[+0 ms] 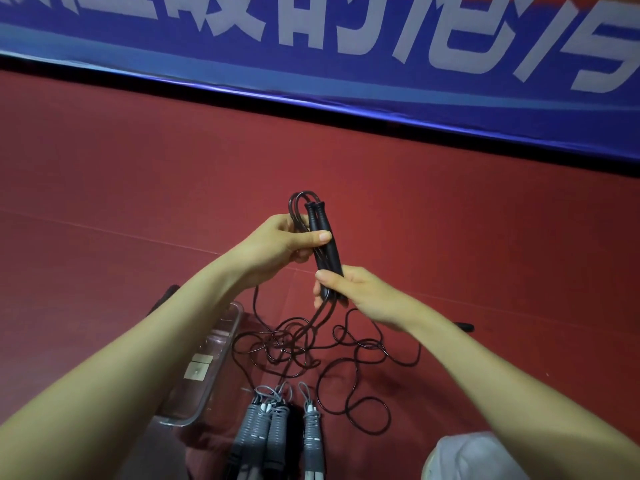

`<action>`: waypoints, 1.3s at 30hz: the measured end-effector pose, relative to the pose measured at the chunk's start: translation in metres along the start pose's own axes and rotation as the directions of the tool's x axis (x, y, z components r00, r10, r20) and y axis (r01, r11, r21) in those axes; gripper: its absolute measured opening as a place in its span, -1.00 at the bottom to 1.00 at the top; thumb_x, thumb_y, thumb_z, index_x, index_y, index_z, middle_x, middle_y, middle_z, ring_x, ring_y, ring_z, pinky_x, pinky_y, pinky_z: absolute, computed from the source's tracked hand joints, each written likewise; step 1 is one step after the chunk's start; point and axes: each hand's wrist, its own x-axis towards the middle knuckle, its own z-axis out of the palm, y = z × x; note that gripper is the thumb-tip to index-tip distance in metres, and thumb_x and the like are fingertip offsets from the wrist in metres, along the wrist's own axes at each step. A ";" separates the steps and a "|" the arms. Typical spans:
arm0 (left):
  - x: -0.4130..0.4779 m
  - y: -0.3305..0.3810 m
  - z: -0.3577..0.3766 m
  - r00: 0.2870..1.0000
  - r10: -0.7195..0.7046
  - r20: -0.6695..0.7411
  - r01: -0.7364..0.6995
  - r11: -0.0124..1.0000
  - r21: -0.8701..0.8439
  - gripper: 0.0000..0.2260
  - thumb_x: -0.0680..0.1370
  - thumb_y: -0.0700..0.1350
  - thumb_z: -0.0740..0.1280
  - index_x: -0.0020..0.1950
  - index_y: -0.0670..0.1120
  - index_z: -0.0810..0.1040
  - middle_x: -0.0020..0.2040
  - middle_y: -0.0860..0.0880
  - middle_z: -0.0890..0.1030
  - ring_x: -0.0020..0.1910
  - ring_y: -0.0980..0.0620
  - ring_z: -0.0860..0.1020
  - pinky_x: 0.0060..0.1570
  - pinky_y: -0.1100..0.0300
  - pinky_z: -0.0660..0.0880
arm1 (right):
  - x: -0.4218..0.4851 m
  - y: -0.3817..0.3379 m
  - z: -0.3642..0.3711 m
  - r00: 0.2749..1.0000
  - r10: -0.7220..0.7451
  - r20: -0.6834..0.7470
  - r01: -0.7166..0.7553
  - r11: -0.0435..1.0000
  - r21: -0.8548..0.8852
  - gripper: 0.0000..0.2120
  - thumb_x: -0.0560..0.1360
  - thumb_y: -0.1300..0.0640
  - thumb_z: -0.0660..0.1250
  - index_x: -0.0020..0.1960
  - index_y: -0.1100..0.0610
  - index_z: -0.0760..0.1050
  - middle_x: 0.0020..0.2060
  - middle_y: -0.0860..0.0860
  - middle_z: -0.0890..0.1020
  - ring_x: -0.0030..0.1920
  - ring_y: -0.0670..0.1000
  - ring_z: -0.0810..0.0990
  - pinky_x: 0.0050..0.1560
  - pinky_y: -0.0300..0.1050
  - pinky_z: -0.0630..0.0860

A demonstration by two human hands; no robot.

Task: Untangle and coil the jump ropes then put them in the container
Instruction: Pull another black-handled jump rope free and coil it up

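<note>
Black handles stand paired, the left hand gripping them with the first loops, the right hand gripping their base; the cord tangled on the floor beside the container should feed up slowly, in even loops.

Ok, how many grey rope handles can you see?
3, side by side at the bottom: left handle, middle handle, right handle. Others may be hidden.
</note>
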 end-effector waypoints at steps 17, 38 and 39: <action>-0.010 -0.021 0.006 0.999 -0.037 0.021 0.032 0.977 0.209 -0.68 0.49 0.13 0.29 -0.12 -0.12 0.63 -0.41 0.04 0.45 -0.40 0.14 0.36 -0.32 0.34 0.32 | -0.002 -0.011 -0.048 0.838 -0.129 -0.530 0.080 0.990 -0.114 -0.68 0.65 0.04 0.13 -0.23 0.04 0.49 -0.47 -0.09 0.56 -0.43 -0.14 0.42 -0.33 -0.24 0.36; -0.018 -0.012 -0.033 0.862 -0.403 0.307 0.200 0.827 0.525 -0.48 0.36 0.17 0.51 -0.06 -0.30 0.60 -0.21 -0.20 0.53 -0.23 -0.07 0.44 -0.13 0.13 0.39 | -0.029 -0.019 -0.009 0.825 0.285 0.488 0.076 0.799 -0.596 -0.84 0.65 -0.02 0.14 -0.03 0.04 0.26 -0.27 0.02 0.43 -0.29 -0.03 0.37 -0.22 -0.12 0.36; -0.017 -0.008 -0.026 0.879 -0.393 0.268 0.169 0.785 0.596 -0.57 0.41 0.11 0.47 -0.09 -0.28 0.61 -0.26 -0.15 0.52 -0.27 0.00 0.45 -0.12 0.21 0.39 | -0.028 -0.017 -0.008 0.834 0.360 0.419 0.069 0.684 -0.726 -0.81 0.64 -0.06 0.13 -0.05 0.03 0.23 -0.28 0.01 0.42 -0.32 -0.02 0.35 -0.25 -0.10 0.33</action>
